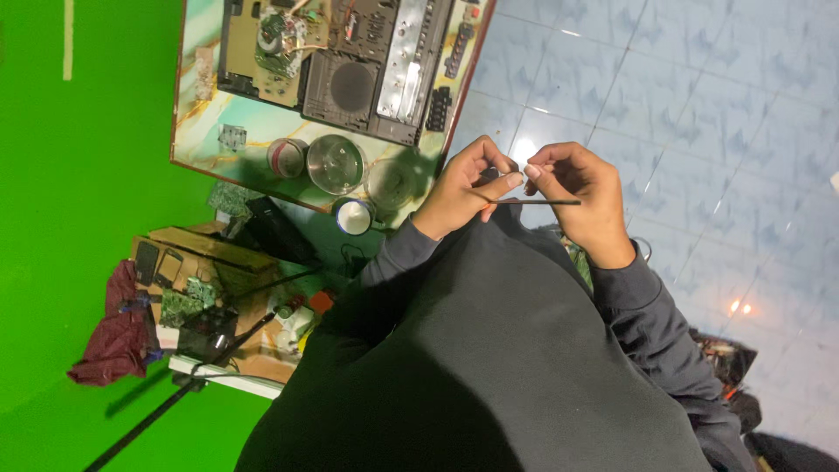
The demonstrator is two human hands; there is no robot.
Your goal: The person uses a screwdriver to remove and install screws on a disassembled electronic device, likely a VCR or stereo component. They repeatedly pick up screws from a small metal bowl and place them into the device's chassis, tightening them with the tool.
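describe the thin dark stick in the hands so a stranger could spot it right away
Start at the marble-patterned table with the opened electronics, then drop to the two hands raised beside its corner. The thin dark rod runs level between the left hand and right hand. Nothing else nearby is as slim and straight.

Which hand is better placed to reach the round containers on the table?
Probably the left hand: it is beside the table edge and round containers. The right hand, farther, is over tiled floor. Both pinch a small white piece.
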